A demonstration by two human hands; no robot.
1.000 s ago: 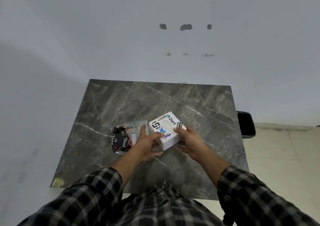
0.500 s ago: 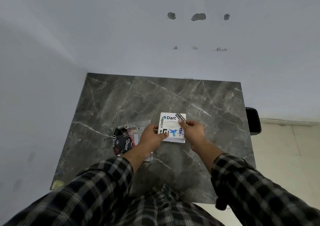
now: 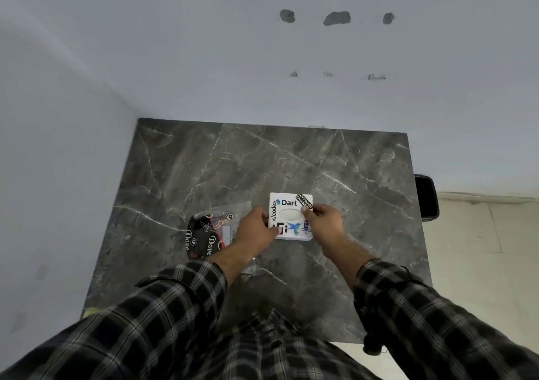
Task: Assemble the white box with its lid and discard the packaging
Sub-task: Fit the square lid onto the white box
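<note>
A white square box (image 3: 290, 215) with stickers and an oval window on its lid lies flat on the grey marble table (image 3: 262, 160). My left hand (image 3: 255, 230) grips its left edge, thumb on the lid. My right hand (image 3: 323, 219) holds its right edge, fingers on the top. The lid sits on the box. To the left lies clear plastic packaging (image 3: 208, 233) with a black printed wrapper inside, partly hidden by my left wrist.
The table stands in a corner, with walls at the back and left. A dark object (image 3: 426, 200) sits beside the table's right edge on the tiled floor. Bare marble lies behind the box.
The box went from tilted and lifted in both hands to lying flat on the table, turned square. Both hands stay on its edges.
</note>
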